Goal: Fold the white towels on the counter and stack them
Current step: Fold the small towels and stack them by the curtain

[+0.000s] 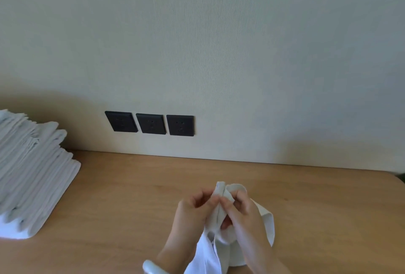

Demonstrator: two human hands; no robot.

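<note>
Smooth wooden counter (131,197): left hand (192,212) and right hand (243,210) are pinching a soft, crumpled white towel (221,238) with curled fingers.

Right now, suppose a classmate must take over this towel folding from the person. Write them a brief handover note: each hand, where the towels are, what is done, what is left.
Hands: the left hand pinches the top edge of the loose towel; the right hand pinches the same edge, close beside it.
Towels: the loose towel hangs bunched from both hands above the counter. The stack of folded towels sits at the counter's left end.
Done: many towels are folded and stacked.
Left: fold this one and lay it on the stack. No other unfolded towel is in view.
</note>
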